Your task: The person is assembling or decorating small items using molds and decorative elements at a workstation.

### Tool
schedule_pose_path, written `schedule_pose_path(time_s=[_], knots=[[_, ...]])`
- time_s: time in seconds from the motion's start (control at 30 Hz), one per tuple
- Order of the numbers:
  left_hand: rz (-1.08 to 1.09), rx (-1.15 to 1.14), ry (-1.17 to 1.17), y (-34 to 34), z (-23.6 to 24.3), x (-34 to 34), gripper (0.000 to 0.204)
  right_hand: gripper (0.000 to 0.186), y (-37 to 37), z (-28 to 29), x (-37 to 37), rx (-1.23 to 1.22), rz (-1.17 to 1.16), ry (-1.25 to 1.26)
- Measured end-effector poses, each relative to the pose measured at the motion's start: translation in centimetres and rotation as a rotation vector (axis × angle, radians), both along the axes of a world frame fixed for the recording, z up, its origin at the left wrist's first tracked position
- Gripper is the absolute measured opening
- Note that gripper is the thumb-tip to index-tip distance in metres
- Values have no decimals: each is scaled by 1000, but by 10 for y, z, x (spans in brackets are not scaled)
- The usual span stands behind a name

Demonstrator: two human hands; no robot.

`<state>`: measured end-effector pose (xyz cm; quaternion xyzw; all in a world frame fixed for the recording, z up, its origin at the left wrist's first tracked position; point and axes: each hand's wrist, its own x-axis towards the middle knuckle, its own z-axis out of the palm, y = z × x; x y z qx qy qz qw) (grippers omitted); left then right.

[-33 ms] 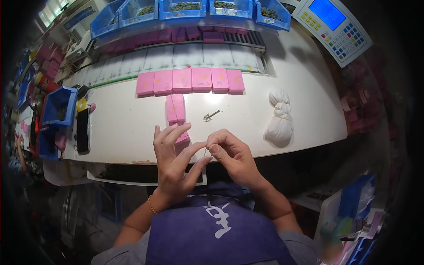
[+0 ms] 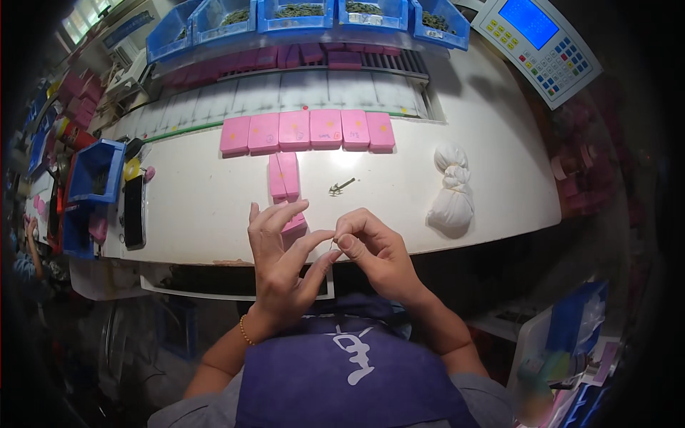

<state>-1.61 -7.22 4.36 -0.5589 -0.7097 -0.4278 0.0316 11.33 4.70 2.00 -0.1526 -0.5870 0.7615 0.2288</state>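
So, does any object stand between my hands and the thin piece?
Nothing visible does. The thin piece is at the right hand's fingers, close to the left hand; the pink blocks lie beyond.

Black phone (image 2: 134, 212) near a blue bin (image 2: 84, 162)

Your apron (image 2: 300, 385) matt cloth; your tabletop (image 2: 396, 203) smooth, slightly glossy; pink blocks (image 2: 294, 130) matt; white bundle (image 2: 452, 205) wrinkled cloth; blue bins (image 2: 295, 23) smooth plastic.

Pink blocks (image 2: 325, 123): handwritten marks (image 2: 328, 135). Purple apron (image 2: 285, 385): white emblem (image 2: 359, 374).
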Motion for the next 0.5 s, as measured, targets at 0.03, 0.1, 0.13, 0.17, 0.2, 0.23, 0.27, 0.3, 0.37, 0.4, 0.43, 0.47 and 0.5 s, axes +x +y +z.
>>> schedule_pose_path(time_s=[0.03,0.1,0.13,0.17,0.2,0.23,0.27,0.3,0.37,0.4,0.43,0.47,0.5], knots=[[1,0,0,0,-1,-1,26,10,-1,0,0,0,1,0],[0,20,18,-1,-4,-1,22,10,-2,1,0,59,1,12],[1,22,18,-1,-4,-1,22,10,-3,0,0,60,2,12],[-3,26,-8,0,-5,0,19,10,-4,-4,0,44,-9,18],[-8,31,-33,0,-6,0,16,10,-6,-6,0,28,-20,24],[-8,32,-34,-1,-5,-1,16,10,-7,-5,0,29,-20,23],[49,38,-45,-2,-3,-2,14,13,-8,-2,0,11,-10,90],[105,44,-56,-3,-3,-3,12,15,-9,1,0,-7,-1,156],[139,95,-138,-4,-1,-2,10,17,-8,8,10,-158,179,133],[169,145,-222,-5,0,-2,9,19,-8,11,13,-308,356,107],[174,146,-218,-8,1,-3,9,19,-8,12,11,-308,362,110],[172,184,-225,-10,1,-5,11,22,-7,14,9,-371,452,-19],[169,223,-231,-12,2,-7,12,25,-7,14,8,-432,542,-148]])
